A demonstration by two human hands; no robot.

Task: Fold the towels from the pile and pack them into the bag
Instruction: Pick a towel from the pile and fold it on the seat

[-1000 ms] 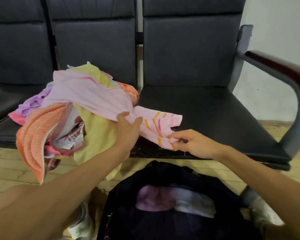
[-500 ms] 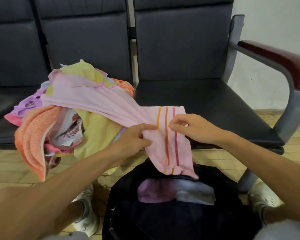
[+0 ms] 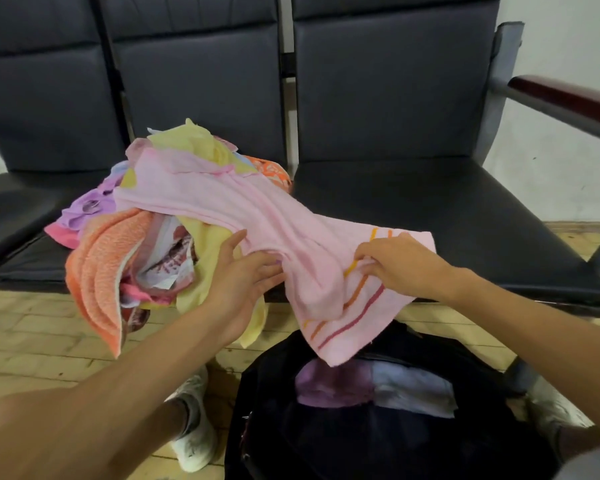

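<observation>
A pink towel (image 3: 243,216) with orange and red stripes stretches from the top of the towel pile (image 3: 118,251) across to the right-hand seat, and its striped end hangs over the seat's front edge. My left hand (image 3: 243,275) holds the towel's bunched middle, fingers under the cloth. My right hand (image 3: 399,265) pinches the striped end. Below them on the floor stands an open black bag (image 3: 267,427) with a folded purple towel (image 3: 329,386) and a folded pale blue towel (image 3: 413,386) inside.
A row of dark padded seats (image 3: 465,220) carries the pile; a dark red armrest (image 3: 565,98) sticks out at the right. My white shoes (image 3: 194,434) stand on the tiled floor on both sides of the bag.
My hands have moved apart along the pink towel, the right one further right. The striped end has shifted right and spread over the seat edge.
</observation>
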